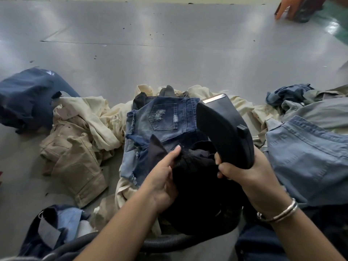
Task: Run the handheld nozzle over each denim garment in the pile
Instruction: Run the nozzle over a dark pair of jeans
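My right hand [243, 166] grips the handle of a black handheld nozzle [224, 127], whose metal-edged head points away over the pile. A distressed blue denim piece [158, 121] with a torn back pocket lies in the middle. Over its near end sits a black garment [197, 185]. My left hand [163, 178] pinches the edge of that black garment with thumb and fingers. A ribbed grey hose [165, 243] runs along the floor below my arms.
Beige and cream trousers [79, 140] lie heaped at the left, a navy garment [28, 98] beyond them. Light blue denim [308, 153] is piled at the right, more denim [56, 228] at the lower left. Another person's hand [282, 8] shows at the top right on the grey floor [169, 44].
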The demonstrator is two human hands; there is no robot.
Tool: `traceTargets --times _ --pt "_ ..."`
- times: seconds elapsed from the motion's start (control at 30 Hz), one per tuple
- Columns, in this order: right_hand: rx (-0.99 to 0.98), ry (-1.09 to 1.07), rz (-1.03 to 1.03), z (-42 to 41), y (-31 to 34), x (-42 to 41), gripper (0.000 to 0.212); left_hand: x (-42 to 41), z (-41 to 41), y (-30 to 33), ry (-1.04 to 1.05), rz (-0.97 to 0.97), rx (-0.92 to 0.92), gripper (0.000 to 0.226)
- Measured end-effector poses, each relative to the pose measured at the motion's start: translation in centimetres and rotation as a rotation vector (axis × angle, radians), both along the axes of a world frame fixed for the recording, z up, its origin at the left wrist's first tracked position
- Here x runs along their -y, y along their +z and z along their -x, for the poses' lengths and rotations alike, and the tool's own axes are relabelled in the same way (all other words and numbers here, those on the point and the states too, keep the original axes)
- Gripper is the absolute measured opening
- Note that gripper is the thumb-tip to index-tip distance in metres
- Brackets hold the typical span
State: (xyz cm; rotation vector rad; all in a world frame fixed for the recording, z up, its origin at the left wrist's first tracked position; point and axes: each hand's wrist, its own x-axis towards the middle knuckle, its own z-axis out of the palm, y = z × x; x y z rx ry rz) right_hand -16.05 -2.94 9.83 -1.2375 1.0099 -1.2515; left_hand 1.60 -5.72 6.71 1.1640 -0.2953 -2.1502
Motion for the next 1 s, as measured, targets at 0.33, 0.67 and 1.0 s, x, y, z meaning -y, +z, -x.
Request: traceTargets --times 0.33,0.67,1.0 --pt "-0.116 -0.08 0.012 0.2 -1.3 0.5 0.023 -2.1 0.0 1.3 0.167 0.041 -0.363 0.059" --pt "-0.142 -0.224 -0.134 0.8 -1.6 0.6 0.021 -0.9 -2.3 1.1 0.301 0.35 -0.402 0.042" --pt "-0.236 0.163 -0.244 -2.1 -0.7 -2.1 0.053 0.1 -2.0 -0.9 0.098 0.5 -0.253 0.054"
